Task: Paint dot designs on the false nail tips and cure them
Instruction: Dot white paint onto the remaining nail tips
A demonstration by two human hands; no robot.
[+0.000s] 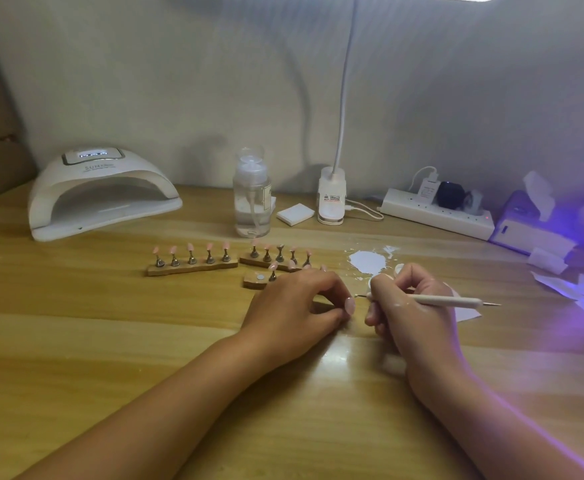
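Both forearms come in from the near edge and rest low on the wooden table (110,341). The left hand (294,306) is palm down with its fingers curled, pinching a pink nail tip (349,305) between thumb and forefinger, near centre. The right hand (412,306) has its fingers curled round a white dotting pen (446,300). The pen lies almost level, its fine end pointing left, just beside the held tip; contact cannot be told. Its other end sticks out right past the hand.

Just far of the hands are three wooden stands (192,267) carrying more pink tips, and a white paint blob (368,261) to their right. The curing lamp (100,192) sits far left, the pump bottle (252,195) far centre, and the power strip (436,213) far right.
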